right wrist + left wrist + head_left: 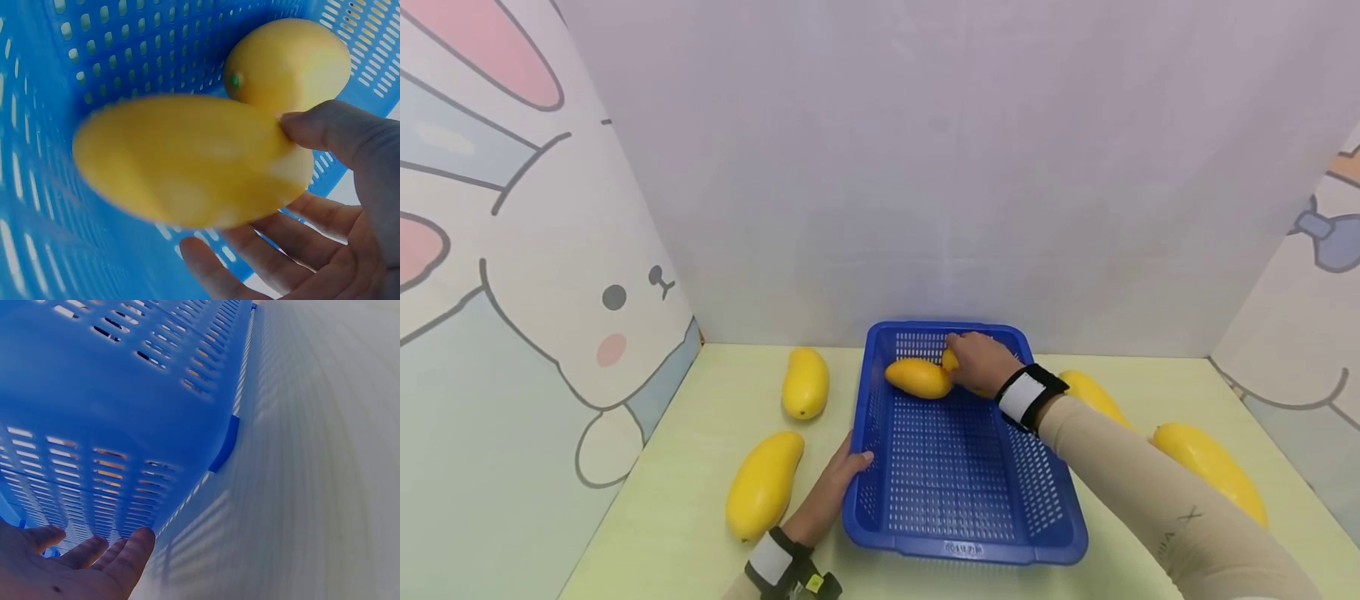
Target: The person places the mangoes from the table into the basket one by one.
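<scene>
Holding a yellow mango [187, 159] in my right hand [981, 364], I have it at the far end of the blue basket [880, 467], low inside it. In the right wrist view my thumb [331, 134] presses on the fruit's near end and my fingers [250, 250] curl under it, so the hand has the mango in a loose cradle, not a tight squeeze. In the head view most of this mango is hidden behind my hand; only a small yellow end shows above my knuckles.

Just beside it lies a second mango [918, 378] on the basket floor near the far wall. In the right wrist view the two fruits are close together, but I cannot tell whether they touch.

My left hand [835, 487] rests against the basket's left wall near the front corner, fingers straight and lying flat on the blue plastic. It holds nothing; it only touches the side. The left wrist view shows my fingertips [134, 550] against the slotted wall.

On the pale green table [677, 517], two more mangoes lie left of the basket, one nearer me [763, 484] and one farther back [805, 382]. Two others lie to the right, a large one [1210, 468] beyond my sleeve and another [1093, 396] partly hidden behind my forearm.
</scene>
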A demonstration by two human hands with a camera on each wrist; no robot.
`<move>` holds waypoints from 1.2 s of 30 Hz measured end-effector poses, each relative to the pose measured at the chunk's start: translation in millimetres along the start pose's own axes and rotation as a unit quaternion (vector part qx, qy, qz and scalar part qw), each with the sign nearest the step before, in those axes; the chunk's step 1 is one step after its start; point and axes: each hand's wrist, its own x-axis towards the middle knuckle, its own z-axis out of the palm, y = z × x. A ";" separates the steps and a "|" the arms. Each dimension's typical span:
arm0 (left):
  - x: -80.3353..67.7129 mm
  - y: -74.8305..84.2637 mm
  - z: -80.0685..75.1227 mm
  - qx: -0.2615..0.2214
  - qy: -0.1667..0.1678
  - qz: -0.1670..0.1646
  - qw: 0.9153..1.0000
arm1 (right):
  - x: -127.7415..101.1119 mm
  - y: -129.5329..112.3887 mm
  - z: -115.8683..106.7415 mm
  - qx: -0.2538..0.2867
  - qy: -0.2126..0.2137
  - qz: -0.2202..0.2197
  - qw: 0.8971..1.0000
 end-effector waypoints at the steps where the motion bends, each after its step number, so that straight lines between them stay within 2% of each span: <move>1: 0.0 0.0 -0.2 0.000 -0.001 0.002 1.000 | 0.2 0.0 0.0 0.005 0.000 0.003 1.000; 5: 0.1 0.7 -0.3 -0.001 -0.003 0.006 1.000 | 0.4 -1.5 -0.7 0.016 -0.005 0.010 1.000; 16: 1.6 2.7 0.7 0.002 -0.006 0.005 1.000 | -3.1 -3.7 -0.2 -0.026 0.010 -0.036 0.999; 21: 2.4 3.5 0.4 0.001 -0.004 0.005 1.000 | -1.6 -2.4 0.5 -0.034 0.000 -0.046 0.998; 36: 0.0 2.1 1.8 0.001 -0.003 0.003 1.000 | -4.2 2.6 9.5 -0.020 -0.012 -0.062 0.998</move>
